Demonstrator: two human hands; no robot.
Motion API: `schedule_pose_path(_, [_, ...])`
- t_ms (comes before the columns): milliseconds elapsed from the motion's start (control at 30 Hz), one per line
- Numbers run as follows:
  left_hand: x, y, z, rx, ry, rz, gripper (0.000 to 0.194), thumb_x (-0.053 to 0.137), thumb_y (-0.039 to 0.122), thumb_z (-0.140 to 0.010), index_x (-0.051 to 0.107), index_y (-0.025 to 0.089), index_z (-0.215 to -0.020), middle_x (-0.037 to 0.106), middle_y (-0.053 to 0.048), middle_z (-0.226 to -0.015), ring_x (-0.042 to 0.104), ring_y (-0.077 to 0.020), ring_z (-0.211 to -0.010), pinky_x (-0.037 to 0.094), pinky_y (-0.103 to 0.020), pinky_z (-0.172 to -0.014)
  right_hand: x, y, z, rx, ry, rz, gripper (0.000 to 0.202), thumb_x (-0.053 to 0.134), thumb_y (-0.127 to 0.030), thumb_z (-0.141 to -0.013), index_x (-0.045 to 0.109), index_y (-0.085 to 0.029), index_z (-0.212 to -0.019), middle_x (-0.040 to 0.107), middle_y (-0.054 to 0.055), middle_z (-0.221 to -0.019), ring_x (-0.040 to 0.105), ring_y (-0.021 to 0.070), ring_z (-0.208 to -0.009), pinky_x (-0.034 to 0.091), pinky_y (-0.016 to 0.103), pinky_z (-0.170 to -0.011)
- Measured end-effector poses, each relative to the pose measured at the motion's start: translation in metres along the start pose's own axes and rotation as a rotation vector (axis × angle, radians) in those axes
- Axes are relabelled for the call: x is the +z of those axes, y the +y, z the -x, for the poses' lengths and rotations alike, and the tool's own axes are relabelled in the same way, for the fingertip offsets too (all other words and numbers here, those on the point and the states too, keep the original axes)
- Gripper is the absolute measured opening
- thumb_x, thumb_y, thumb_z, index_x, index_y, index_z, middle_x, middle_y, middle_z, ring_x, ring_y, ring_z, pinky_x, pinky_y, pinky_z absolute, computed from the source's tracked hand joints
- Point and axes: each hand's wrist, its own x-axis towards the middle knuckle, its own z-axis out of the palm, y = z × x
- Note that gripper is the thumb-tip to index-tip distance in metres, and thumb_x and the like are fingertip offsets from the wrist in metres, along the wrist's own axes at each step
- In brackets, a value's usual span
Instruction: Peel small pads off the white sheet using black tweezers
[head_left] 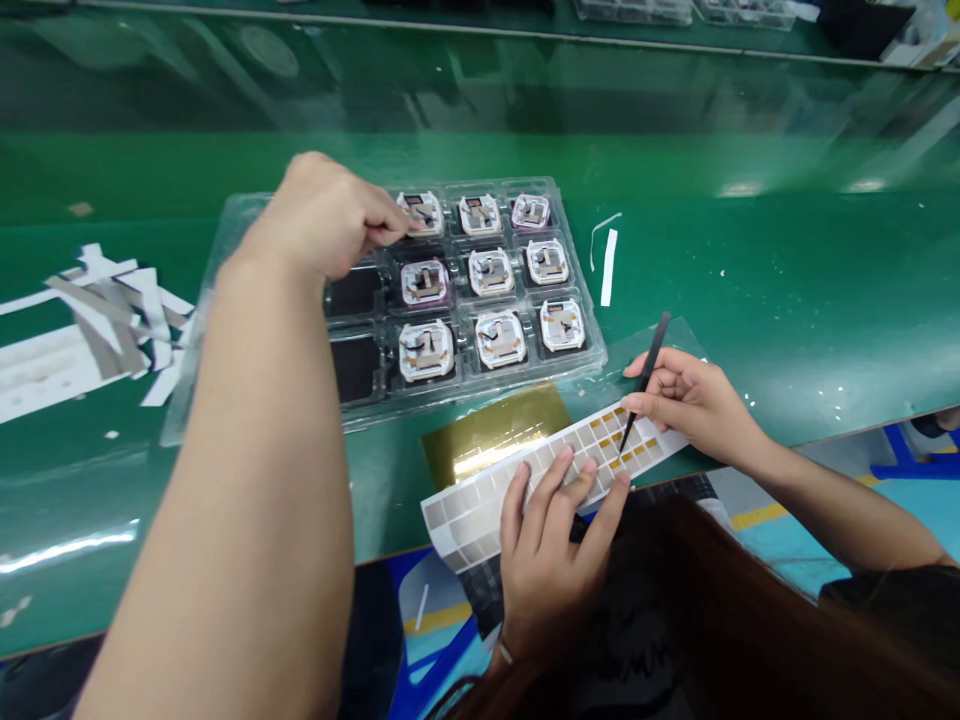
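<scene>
Legible markings: 0. No text, label, brand, number or sign is showing readably on the tray [592,335], its parts [491,271], the sheet [480,497], the film [502,425] or the tweezers [655,350]. Blur and small size are preventing closer reading of the parts and the boxes [634,10].

Left forearm [262,450] bare, in from 7 o'clock, running up toward 12. Wrist [271,272] bent; left hand [326,215] between 10 and 11, knuckles high, fingers [386,215] aimed about 3. Can't read fingertip closure.
</scene>
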Motion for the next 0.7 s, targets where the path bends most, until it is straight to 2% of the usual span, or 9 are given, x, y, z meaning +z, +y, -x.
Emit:
schedule_pose_path(367, [-0.0013,0.0005,0.0005,0.0,-0.012,-0.002,0.031,0.067,0.01,-0.075,0.066,0.026,-0.102,0.066,-0.006,-0.098,0.058,-0.0261,-0.11,0.038,-0.05,-0.1,0.0004,-0.0018,-0.0002,0.02,0.008,-0.066,0.029,0.074,-0.029,-0.07,0.054,-0.016,-0.086,0.052,-0.009,-0.051,0.046,0.0049,-0.041,0.034,0.02,-0.042])
schedule_pose_path(700, [-0.0007,0.0005,-0.0028,0.002,0.003,-0.012,0.031,0.069,0.01,-0.072,0.067,0.026,-0.098,0.066,-0.005,-0.095,0.06,-0.0254,-0.106,0.04,-0.048,-0.099,0.0007,-0.0008,0.0009,0.018,0.008,-0.075,0.029,0.076,-0.025,-0.067,0.054,-0.017,-0.084,0.052,-0.01,-0.05,0.047,0.005,-0.041,0.034,0.019,-0.04])
